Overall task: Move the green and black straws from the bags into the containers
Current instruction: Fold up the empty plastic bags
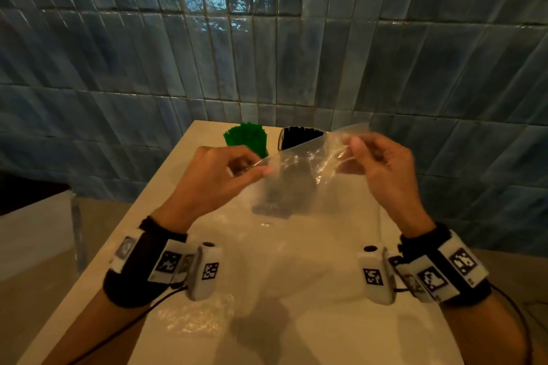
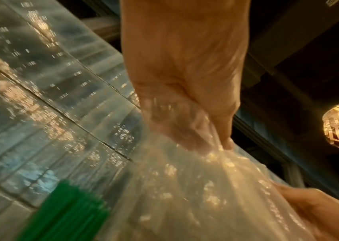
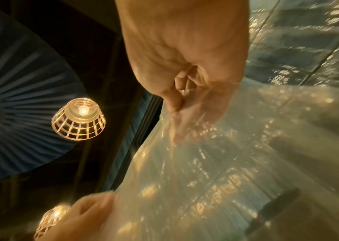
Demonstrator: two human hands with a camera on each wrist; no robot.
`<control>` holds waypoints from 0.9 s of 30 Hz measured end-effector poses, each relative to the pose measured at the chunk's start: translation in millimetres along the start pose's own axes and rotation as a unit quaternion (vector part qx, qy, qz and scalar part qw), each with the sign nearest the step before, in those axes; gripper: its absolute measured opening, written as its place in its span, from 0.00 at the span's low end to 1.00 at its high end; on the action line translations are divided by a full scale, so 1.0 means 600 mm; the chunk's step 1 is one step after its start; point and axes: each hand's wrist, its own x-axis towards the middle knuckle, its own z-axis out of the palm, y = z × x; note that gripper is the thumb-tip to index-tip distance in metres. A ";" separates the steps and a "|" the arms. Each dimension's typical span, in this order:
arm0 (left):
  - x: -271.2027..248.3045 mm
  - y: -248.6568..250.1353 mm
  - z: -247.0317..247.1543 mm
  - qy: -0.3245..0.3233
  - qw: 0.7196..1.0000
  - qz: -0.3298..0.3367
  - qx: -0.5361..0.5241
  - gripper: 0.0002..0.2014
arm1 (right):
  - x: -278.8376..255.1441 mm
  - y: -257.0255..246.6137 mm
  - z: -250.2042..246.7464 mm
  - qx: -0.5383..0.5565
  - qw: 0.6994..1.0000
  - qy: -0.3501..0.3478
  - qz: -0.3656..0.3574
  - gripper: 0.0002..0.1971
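A clear plastic bag [image 1: 299, 169] is held up above the white table [image 1: 341, 329], stretched between both hands. The left hand [image 1: 219, 178] is seen with its fingers curled in, the film being pinched between thumb and fingertips at the bag's left edge; in the left wrist view the same pinch is confirmed, the plastic gathered under the thumb [image 2: 222, 124]. The right hand [image 1: 382, 166] is likewise closed on the bag's right edge, the film caught between thumb and forefinger, and crumpled plastic is seen draped over its fingers [image 3: 187, 124] in the right wrist view. A dark, blurred shape is noted low inside the bag; what it is cannot be told. The green straws [image 1: 247, 139] are found standing upright in a bunch at the far end of the table, their container mostly hidden behind the left hand. Just beside them on the right, the black straws [image 1: 301, 136] are seen standing in a container [image 1: 280, 141]. A second clear bag [image 1: 195, 320] lies flat on the table near the left wrist.
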 end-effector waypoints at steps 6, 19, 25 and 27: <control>0.001 -0.032 -0.006 0.040 0.998 -0.047 -0.008 0.13 | 0.012 0.015 -0.033 0.041 0.998 0.028 0.038 0.11; 0.041 -0.024 0.007 0.147 0.965 -0.117 -0.182 0.10 | 0.024 0.040 -0.036 -0.048 0.990 0.105 0.076 0.24; 0.054 0.011 0.049 0.098 0.982 -0.001 -0.162 0.05 | 0.034 -0.009 0.032 -0.307 0.934 -0.110 -0.147 0.29; 0.057 0.016 0.060 0.115 0.977 0.009 -0.178 0.11 | 0.043 -0.010 0.056 -0.316 0.919 -0.194 -0.135 0.20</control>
